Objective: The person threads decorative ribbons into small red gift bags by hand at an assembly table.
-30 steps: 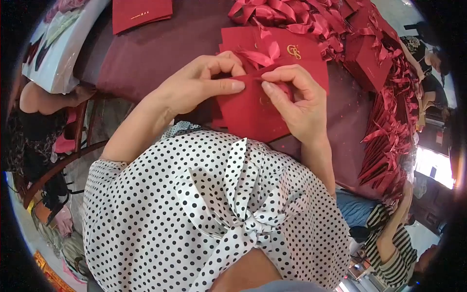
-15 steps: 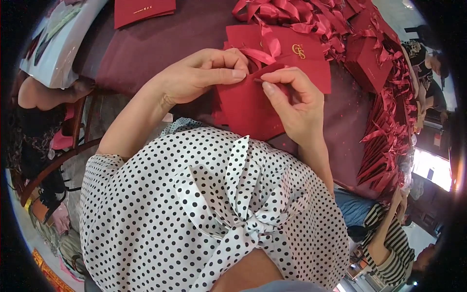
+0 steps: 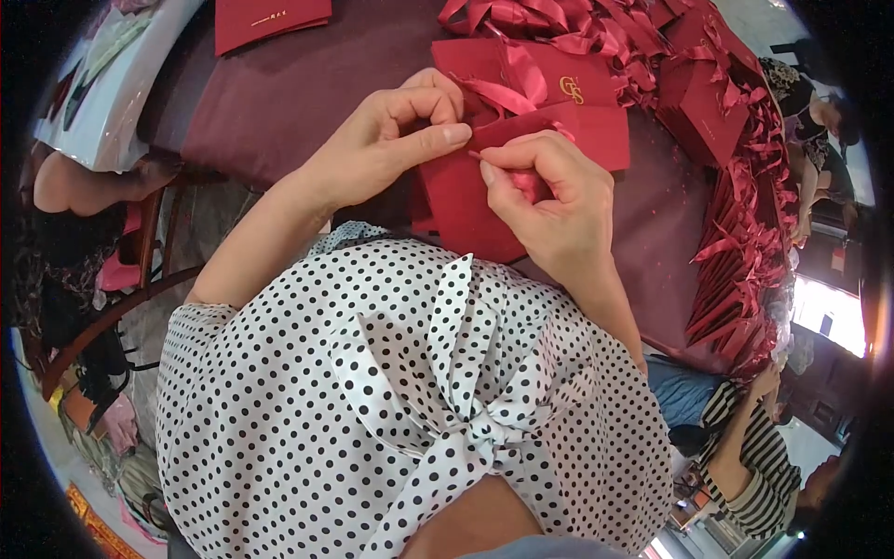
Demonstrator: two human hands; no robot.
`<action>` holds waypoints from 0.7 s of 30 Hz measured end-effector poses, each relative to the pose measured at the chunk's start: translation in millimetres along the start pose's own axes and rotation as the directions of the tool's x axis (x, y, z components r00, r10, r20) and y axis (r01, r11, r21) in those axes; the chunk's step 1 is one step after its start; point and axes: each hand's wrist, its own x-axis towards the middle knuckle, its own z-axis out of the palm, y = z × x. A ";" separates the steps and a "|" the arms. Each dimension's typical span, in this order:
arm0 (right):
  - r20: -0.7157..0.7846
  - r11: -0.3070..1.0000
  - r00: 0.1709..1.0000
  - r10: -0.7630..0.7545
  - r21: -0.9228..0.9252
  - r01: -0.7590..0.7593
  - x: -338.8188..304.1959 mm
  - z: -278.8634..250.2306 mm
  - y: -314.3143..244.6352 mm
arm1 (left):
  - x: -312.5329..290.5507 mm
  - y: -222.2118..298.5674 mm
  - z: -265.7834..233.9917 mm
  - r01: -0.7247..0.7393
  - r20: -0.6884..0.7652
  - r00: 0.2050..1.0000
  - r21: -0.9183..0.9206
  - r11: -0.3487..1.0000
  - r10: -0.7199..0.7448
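A red paper bag [image 3: 466,210] lies in front of me at the table's near edge, its upper edge between my hands. My left hand [image 3: 405,140] is closed at that edge, thumb against the curled index finger, on the bag. My right hand [image 3: 559,196] pinches the tip of a red ribbon [image 3: 531,184] close to the bag's edge, and part of the ribbon shows under its curled fingers. A loop of shiny ribbon [image 3: 529,74] rises just beyond the hands. Under and behind lie more red bags [image 3: 601,121] with a gold emblem.
Loose red ribbons [image 3: 521,20] are heaped at the far side. Stacked red bags with ribbons [image 3: 736,252] line the right edge of the dark red tablecloth [image 3: 279,112]. Red folders [image 3: 270,23] lie far left, near a white surface [image 3: 116,102]. A person in stripes [image 3: 754,475] is at right.
My right hand has shifted slightly left and its fingers have curled in, with ribbon now showing beneath them. My left hand stays at the bag's edge, its thumb a little higher.
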 end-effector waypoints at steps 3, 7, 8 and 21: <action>-0.020 0.994 0.996 -0.084 -0.069 0.082 1.4 -0.9 -2.4 | -0.7 4.3 1.0 -0.153 0.008 0.987 0.298 0.942 0.158; -0.021 0.939 0.968 -0.249 -0.249 0.236 3.3 2.2 -5.9 | 0.2 11.0 8.7 -0.235 -0.008 0.962 0.493 0.838 0.274; 0.020 0.847 0.919 -0.393 -0.382 0.370 4.3 1.6 -5.7 | -0.1 16.7 12.1 -0.257 0.007 0.955 0.523 0.813 0.297; 0.127 0.980 0.984 -0.123 -0.144 0.141 -2.9 -20.8 -21.7 | 2.1 43.6 -1.0 -0.111 0.296 0.955 0.403 0.908 -0.015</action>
